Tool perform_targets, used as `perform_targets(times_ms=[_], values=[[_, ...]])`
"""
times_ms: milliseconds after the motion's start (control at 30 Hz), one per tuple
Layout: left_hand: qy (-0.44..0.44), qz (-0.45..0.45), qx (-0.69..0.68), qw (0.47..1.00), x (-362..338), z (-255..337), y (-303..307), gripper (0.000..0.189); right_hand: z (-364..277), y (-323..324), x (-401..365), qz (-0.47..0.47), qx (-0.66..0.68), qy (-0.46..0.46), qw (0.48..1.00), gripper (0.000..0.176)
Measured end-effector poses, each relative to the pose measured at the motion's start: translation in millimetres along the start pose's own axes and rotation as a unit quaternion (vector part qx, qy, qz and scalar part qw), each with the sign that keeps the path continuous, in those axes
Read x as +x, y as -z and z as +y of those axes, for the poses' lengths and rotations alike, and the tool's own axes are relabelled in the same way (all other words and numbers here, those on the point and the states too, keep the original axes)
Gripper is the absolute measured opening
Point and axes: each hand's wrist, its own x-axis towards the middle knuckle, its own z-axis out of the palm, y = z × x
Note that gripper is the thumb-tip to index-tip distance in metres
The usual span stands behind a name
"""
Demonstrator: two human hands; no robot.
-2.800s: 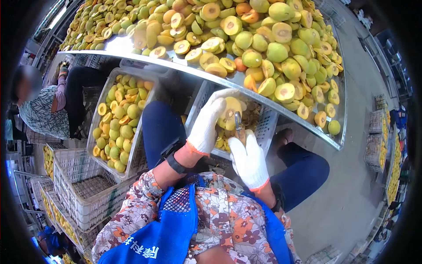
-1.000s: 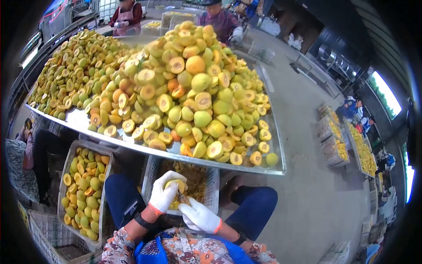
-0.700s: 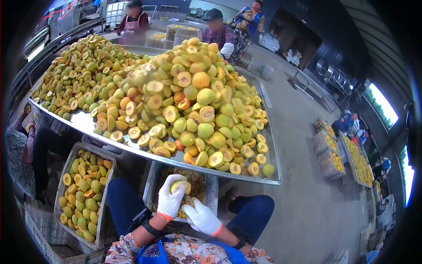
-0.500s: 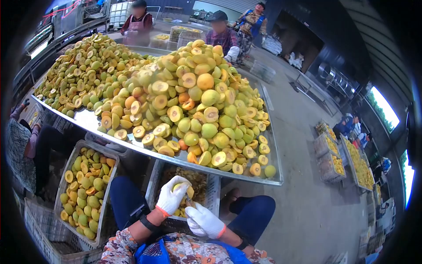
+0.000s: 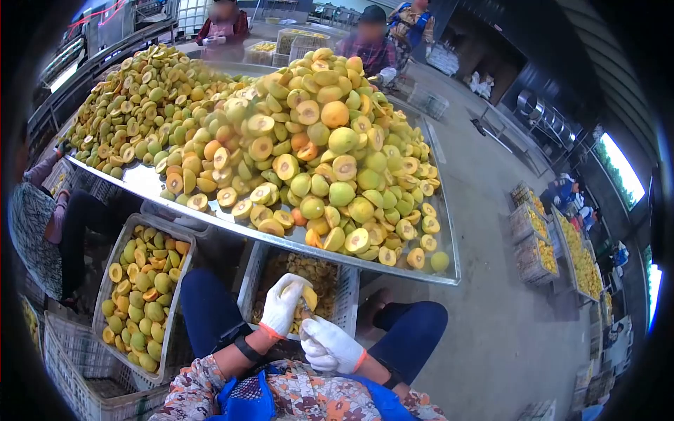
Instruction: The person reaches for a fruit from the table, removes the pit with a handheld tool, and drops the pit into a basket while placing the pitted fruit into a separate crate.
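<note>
Above a grey crate [image 5: 347, 298] between my knees, my white-gloved left hand [image 5: 282, 303] grips a yellow peach half [image 5: 309, 297]. Close beside it, my gloved right hand [image 5: 330, 345] is closed around a small knife-like tool [image 5: 305, 315]. The tool's tip is at the peach half; its handle is mostly hidden in the glove. Inside the crate under my hands lie brownish-yellow scraps [image 5: 298, 269]. In front of me, a big heap of halved green-yellow peaches [image 5: 302, 154] covers much of a metal-topped table [image 5: 232, 223].
To my left stands a crate of peach halves [image 5: 144, 302], with another grey crate [image 5: 77, 379] nearer me. A co-worker [image 5: 42, 217] sits at the left; others [image 5: 372, 45] are across the table. More fruit crates [image 5: 537, 259] stand at the right.
The view has shifted slightly, so the table's near edge appears higher. My hands stay together at the peach half, which now shows more of its yellow flesh.
</note>
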Motion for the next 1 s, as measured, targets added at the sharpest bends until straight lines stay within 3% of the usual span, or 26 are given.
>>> perform_targets(times_ms=[67,200,267,333,400,433,500,600,633,767,867,900,933,1000], values=[[-0.037,0.021,0.022,0.999,-1,-2,-3,0.021,-1,-2,1,0.027,-0.009,-0.003,1.000,0.028],[-0.047,0.049,0.045,0.997,4,-9,-3,0.017,0,4,1,-0.005,0.034,-0.017,0.999,0.029],[-0.023,-0.017,-0.034,0.999,12,-14,0,0.017,-3,6,2,-0.015,0.041,-0.008,0.999,0.030],[0.017,-0.022,-0.043,0.999,13,-15,1,0.018,-2,13,5,-0.032,0.059,-0.018,0.998,0.032],[-0.103,0.003,0.125,0.987,14,-18,1,0.020,-2,15,6,-0.049,0.090,-0.029,0.994,0.034],[-0.101,0.003,0.126,0.987,18,-21,3,0.020,-1,19,10,-0.049,0.091,-0.031,0.994,0.034],[-0.007,-0.092,0.001,0.996,29,-27,9,0.024,0,26,15,-0.109,0.152,-0.024,0.982,0.035],[0.017,-0.166,-0.107,0.980,31,-26,14,0.029,-1,22,10,-0.105,0.117,-0.022,0.987,0.031],[0.053,-0.222,-0.113,0.967,34,-22,22,0.033,0,24,11,-0.105,0.116,-0.024,0.987,0.031],[0.035,-0.321,-0.017,0.946,45,3,38,0.034,5,27,16,-0.140,0.160,-0.045,0.976,0.035],[-0.015,-0.264,-0.031,0.964,46,0,34,0.034,-4,24,18,-0.150,0.147,-0.038,0.977,0.034],[0.002,-0.214,-0.108,0.971,40,-1,25,0.035,-8,21,17,-0.151,0.133,-0.031,0.979,0.033],[-0.042,-0.178,-0.172,0.968,38,-9,15,0.038,-10,18,19,-0.147,0.132,-0.026,0.980,0.032],[-0.081,-0.152,-0.156,0.973,36,1,10,0.047,-17,12,20,-0.138,0.081,-0.023,0.987,0.033]])
